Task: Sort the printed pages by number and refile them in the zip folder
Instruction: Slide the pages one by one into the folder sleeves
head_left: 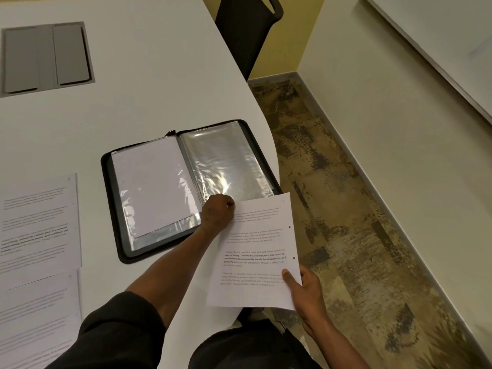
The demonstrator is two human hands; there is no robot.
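Note:
The black zip folder (113, 209) lies open near the table's right edge. Its left sleeve holds a white sheet (151, 187); the clear right sleeve (226, 158) looks empty. A printed page (255, 251) is held just in front of the folder's lower right corner, partly over the table edge. My left hand (217, 213) pinches the page's upper left corner at the bottom of the right sleeve. My right hand (306, 288) grips its lower right corner, thumb on top.
Two more printed pages (40, 225) (37, 320) lie on the white table (159, 89) at the left. A grey cable hatch (45, 58) sits at the far left. A dark chair (247, 30) stands beyond the table edge; patterned carpet (346, 235) is at the right.

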